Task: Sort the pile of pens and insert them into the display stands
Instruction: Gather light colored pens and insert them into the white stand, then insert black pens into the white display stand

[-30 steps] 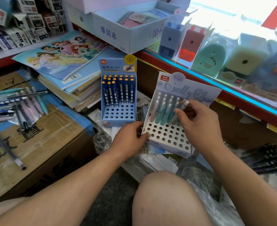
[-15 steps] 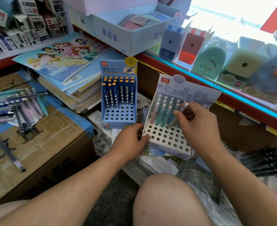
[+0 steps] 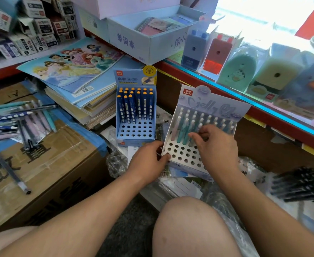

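Observation:
A lilac pen stand (image 3: 182,157) leans on the floor clutter in front of me, its back rows filled with teal and pale pens. My left hand (image 3: 146,160) grips its front left corner. My right hand (image 3: 217,147) is over the third row, thumb and fingers pinching a teal pen (image 3: 190,142) that stands in a hole. To the left stands a blue stand (image 3: 134,133) with dark blue, orange-tipped pens in its back rows. The pile of loose pens (image 3: 23,123) lies on a cardboard carton (image 3: 41,169) at the far left.
A single dark pen (image 3: 10,171) lies lower on the carton. Several black pens (image 3: 300,186) lie at the right. A stack of notebooks (image 3: 74,71) is behind the blue stand. Boxed sharpeners (image 3: 239,69) line the glass counter. My knee (image 3: 189,219) is below the lilac stand.
My right hand has lowered the pen it held into the lilac stand's third row; its white tip no longer sticks out above the fingers. The left hand kept its hold.

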Demonstrator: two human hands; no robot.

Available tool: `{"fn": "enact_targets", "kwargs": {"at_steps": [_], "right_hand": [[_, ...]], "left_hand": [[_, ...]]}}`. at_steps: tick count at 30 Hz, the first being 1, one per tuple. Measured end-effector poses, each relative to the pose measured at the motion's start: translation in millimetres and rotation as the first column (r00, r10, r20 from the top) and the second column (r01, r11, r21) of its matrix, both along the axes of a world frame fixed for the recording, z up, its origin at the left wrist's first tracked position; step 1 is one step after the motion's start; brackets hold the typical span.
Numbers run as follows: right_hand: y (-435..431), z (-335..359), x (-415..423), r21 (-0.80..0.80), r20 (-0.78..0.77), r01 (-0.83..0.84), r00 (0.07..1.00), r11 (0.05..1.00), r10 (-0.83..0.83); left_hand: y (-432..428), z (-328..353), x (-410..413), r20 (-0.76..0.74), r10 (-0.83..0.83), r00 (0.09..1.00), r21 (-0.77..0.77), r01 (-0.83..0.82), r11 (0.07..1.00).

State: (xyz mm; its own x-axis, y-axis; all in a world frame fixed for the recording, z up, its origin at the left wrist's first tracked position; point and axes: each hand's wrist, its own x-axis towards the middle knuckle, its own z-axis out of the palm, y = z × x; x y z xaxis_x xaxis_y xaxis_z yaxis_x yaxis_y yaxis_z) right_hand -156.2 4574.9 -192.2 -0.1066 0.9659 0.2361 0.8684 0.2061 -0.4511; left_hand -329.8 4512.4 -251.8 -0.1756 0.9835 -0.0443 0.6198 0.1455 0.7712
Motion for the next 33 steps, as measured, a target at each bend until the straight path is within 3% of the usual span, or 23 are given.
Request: {"fn": "enact_targets", "kwargs": {"at_steps": [3, 7, 11, 13, 15, 18, 22, 24, 27, 33], "right_hand": [[5, 2, 0, -0.007, 0.123, 0.010, 0.992, 1.000, -0.009], [6, 4, 4, -0.034, 0.111, -0.016, 0.994, 0.999, 0.020], [2, 9, 4, -0.116, 0.212, -0.003, 0.977, 0.993, 0.028], [-3, 13, 4, -0.153, 0.169, -0.070, 0.981, 0.986, 0.096], [-11, 20, 2, -0.184, 0.010, -0.220, 0.974, 0.958, 0.226], [-27, 37, -13, -0.170, -0.258, -0.436, 0.885, 0.883, 0.387], [-43, 62, -55, -0.205, -0.424, -0.649, 0.734, 0.733, 0.531], [-49, 73, -80, -0.213, -0.393, -0.728, 0.674, 0.651, 0.625], [-61, 84, -116, -0.237, -0.229, -0.809, 0.584, 0.537, 0.779], [-89, 86, -193, -0.314, -0.231, -0.864, 0.471, 0.393, 0.851]], "left_hand": [[0, -1, -1, 0.003, 0.001, 1.000, 0.002, -0.001, 1.000], [0, -2, -1, -0.005, 0.001, 1.000, 0.004, -0.001, 1.000], [-5, 5, -1, -0.017, 0.009, 1.000, 0.010, -0.009, 1.000], [-11, 16, -6, -0.036, 0.036, 0.999, 0.026, -0.035, 0.999], [-19, 30, -20, -0.061, 0.068, 0.996, 0.052, -0.065, 0.997], [-39, 59, -53, -0.046, 0.157, 0.987, 0.104, -0.152, 0.983], [-88, 95, -104, -0.019, 0.274, 0.961, 0.123, -0.270, 0.955], [-119, 107, -128, -0.020, 0.333, 0.943, 0.089, -0.330, 0.940], [-168, 118, -163, 0.006, 0.431, 0.902, 0.015, -0.431, 0.902], [-262, 111, -208, 0.026, 0.654, 0.756, -0.062, -0.652, 0.756]]}}
